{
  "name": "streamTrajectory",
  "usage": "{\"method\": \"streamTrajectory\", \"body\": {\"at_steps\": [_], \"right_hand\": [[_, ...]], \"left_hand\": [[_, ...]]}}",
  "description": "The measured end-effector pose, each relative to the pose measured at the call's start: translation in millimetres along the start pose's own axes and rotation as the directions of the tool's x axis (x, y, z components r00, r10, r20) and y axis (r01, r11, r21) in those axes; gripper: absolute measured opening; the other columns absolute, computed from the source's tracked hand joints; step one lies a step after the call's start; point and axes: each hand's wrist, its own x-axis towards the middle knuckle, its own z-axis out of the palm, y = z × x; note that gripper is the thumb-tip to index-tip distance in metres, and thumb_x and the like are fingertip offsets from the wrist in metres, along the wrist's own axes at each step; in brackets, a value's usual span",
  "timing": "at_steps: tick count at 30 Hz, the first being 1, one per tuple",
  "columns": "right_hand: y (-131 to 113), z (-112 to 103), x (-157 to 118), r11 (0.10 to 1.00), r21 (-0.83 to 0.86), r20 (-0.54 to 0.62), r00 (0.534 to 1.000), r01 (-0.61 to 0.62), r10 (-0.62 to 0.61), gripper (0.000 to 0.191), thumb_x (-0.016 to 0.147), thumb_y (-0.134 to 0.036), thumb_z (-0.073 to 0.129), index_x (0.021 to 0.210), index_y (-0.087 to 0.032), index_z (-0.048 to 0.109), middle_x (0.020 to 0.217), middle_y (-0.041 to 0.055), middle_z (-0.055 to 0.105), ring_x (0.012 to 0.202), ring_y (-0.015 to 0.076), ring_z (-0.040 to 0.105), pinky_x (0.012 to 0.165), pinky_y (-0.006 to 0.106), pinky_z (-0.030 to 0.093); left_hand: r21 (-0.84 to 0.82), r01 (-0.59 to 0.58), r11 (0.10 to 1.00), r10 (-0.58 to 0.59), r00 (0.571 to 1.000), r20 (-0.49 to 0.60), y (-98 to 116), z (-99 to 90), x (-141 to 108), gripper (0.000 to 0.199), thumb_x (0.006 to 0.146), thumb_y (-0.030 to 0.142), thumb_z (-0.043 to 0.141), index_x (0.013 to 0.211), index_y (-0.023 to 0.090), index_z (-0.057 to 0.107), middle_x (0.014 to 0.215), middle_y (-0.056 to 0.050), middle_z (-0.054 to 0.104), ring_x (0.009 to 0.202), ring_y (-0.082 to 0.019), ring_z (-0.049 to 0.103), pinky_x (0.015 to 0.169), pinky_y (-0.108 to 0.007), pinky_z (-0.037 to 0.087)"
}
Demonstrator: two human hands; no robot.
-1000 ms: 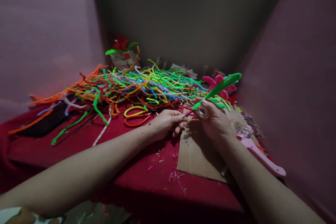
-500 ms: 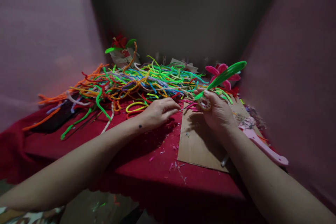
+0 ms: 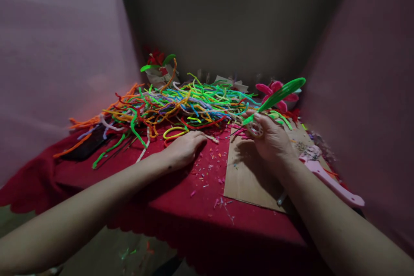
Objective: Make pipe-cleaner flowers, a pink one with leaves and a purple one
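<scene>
In my right hand (image 3: 274, 140) I pinch a green pipe-cleaner leaf (image 3: 282, 93) and a perforated spool (image 3: 251, 132) above the cardboard (image 3: 242, 185); my left hand (image 3: 184, 147) partly covers the yellow-and-red-handled scissors (image 3: 176, 128).

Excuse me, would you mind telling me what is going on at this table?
A person's right hand holds a green leaf shape and a pale ring-shaped roll above a brown board. The left hand partly hides yellow and red scissor handles; whether it grips them is unclear. Beyond the hands lies a heap of coloured fuzzy strips.
</scene>
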Motion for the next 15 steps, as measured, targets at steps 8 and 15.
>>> {"method": "streamTrajectory", "body": {"at_steps": [8,15], "right_hand": [[-3.1,2.2,0.4,1.0,-0.002,-0.027,0.999,-0.028,0.028,0.014,0.063,-0.025,0.065,0.073,-0.017,0.072,0.07,-0.001,0.068,0.051,0.0077,0.048,0.044,0.021,0.034],[-2.1,-0.1,0.9,1.0,-0.013,0.005,1.0,0.004,-0.004,0.014,0.065,-0.026,0.064,0.074,-0.018,0.072,0.071,-0.0012,0.067,0.054,0.0082,0.049,0.05,0.022,0.038]], "left_hand": [[-0.124,0.068,0.99,-0.064,0.997,0.039,-11.2,14.0,42.8,0.037,0.093,0.023,0.033,0.121,0.011,0.054,0.117,-0.014,0.06,0.107,-0.02,0.058,0.094,-0.034,0.045],[-0.458,-0.122,0.88,0.176,0.981,0.077,6.3,0.6,13.2,0.031,0.09,0.03,0.045,0.112,0.016,0.062,0.123,-0.01,0.061,0.116,-0.019,0.054,0.103,-0.035,0.039]]}}
